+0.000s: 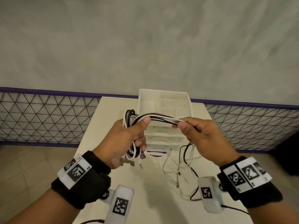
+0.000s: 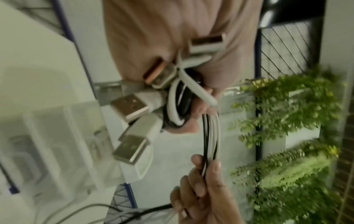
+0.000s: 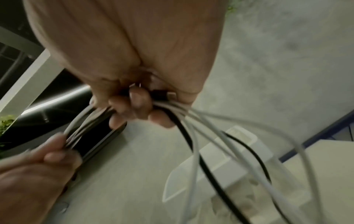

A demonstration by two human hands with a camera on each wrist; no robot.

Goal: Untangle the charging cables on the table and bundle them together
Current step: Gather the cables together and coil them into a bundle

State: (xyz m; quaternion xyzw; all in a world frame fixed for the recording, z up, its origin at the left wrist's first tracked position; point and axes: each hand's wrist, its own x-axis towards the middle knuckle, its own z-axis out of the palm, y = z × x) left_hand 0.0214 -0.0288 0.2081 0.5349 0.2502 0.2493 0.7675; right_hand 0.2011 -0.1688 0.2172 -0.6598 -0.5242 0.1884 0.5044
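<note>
Both hands are closed round the charging cables [image 1: 161, 119] above the bench [image 1: 113, 113]: left hand [image 1: 127, 139] grips the coiled loops, right hand [image 1: 200, 135] pinches the straight run stretching sideways between them, loose tails dangling below it. Next wrap probably goes leftward.

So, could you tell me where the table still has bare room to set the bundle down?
The table is bare along its left side, between the left edge and the white organizer. The front right is crowded: loose cable ends trail there from the right hand. The left hand holds the coil.
</note>
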